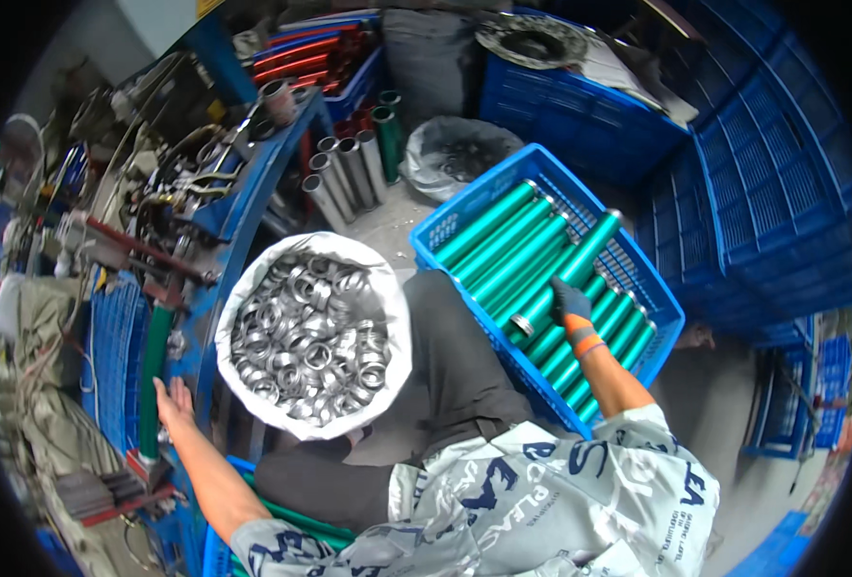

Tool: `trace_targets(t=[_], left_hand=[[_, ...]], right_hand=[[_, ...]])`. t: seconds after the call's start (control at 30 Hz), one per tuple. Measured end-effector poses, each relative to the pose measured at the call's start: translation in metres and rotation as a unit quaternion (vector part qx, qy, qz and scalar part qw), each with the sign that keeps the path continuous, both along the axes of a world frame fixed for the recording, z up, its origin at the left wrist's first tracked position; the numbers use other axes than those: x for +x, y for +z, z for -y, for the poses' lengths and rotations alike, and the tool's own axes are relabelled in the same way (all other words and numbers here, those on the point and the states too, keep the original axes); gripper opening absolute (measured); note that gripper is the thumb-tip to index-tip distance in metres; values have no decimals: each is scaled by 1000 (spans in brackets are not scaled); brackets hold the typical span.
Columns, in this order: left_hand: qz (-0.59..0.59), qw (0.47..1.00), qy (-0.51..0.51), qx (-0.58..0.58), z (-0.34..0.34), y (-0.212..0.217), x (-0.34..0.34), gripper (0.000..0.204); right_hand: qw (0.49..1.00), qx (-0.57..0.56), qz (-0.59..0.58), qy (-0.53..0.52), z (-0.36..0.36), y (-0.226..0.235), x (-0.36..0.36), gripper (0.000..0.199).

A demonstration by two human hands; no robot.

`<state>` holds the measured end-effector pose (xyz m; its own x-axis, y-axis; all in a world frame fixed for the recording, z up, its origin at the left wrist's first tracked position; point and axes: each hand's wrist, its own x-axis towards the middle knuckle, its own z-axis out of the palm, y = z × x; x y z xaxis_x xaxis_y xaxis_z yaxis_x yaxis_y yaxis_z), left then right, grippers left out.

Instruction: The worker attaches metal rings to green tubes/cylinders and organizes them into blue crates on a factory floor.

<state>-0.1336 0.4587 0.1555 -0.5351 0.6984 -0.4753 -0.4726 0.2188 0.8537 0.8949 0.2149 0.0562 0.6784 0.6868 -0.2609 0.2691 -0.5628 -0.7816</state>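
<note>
Blue plastic crates (782, 192) are stacked all around a crowded workshop floor, and the person sits among them, looking down. At the person's right, a green tube (568, 271) with metal end caps lies diagonally on top of a row of similar green tubes (503, 240) inside an open blue crate (445, 236), with its lower end toward the near left edge of the crate. The right hand (570, 303), in a dark glove with an orange cuff, is closed around this tube near its lower end, fingers wrapped over the round body. I judge the tube to be stiff and rather heavy for its length, with a smooth painted surface that may slip, so a full grip around the body, not far from the middle, seems the safest place to hold. Next to the crate, in front of the knees, stands a white sack (243, 317) open at the top and full of shiny metal rings (305, 337). The left hand (174, 404) is bare and flat, fingers spread, resting against the edge of a blue desk (243, 221), just beside another upright green tube (153, 375) fixed there. Grey metal tubes (344, 168) stand farther back on the floor.
</note>
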Motion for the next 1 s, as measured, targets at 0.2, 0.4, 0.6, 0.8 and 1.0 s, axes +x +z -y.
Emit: trace_targets(t=[0.2,0.4,0.6,0.8,1.0], left_hand=[[-59,996,-45,52,65,-11,119,67],[-118,993,-4,23,195,-2,122,65],[-113,991,57,-44,296,-19,94,58],[-153,985,29,-77,308,-48,137,59],[-276,951,118,-72,452,-23,69,48]], right_hand=[[989,-106,92,39,-33,-60,15,63],[981,-121,21,-151,-23,-74,2,92],[979,-104,-133,-114,-29,-90,-24,81],[978,-190,-80,30,-5,-86,31,48],[983,39,83,156,-100,-7,-105,68]])
